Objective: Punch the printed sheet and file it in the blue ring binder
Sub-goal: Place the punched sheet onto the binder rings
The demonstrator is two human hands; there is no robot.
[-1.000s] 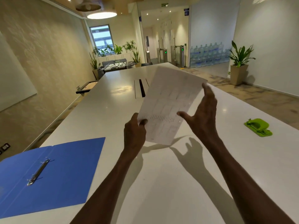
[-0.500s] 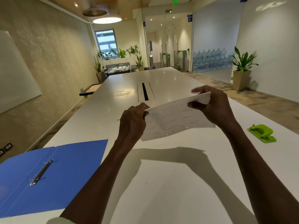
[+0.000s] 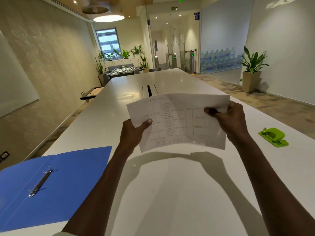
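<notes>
The printed sheet (image 3: 180, 121) is held in the air above the white table (image 3: 170, 193), turned sideways with its table of text facing me. My left hand (image 3: 133, 132) pinches its left edge, thumb on top. My right hand (image 3: 230, 120) grips its upper right edge, where the paper bends over. The blue ring binder (image 3: 71, 181) lies open flat at the near left, its metal rings (image 3: 40, 183) shut and bare. The green hole punch (image 3: 273, 137) sits on the table to the right of my right hand.
The long table runs away from me, with a cable slot (image 3: 149, 90) in its middle. A potted plant (image 3: 252, 74) stands on the floor at the right. A low side table (image 3: 92, 93) stands by the left wall.
The sheet has swung from tilted upright to sideways and now faces me more fully. My right hand went from open behind the paper to gripping its right edge.
</notes>
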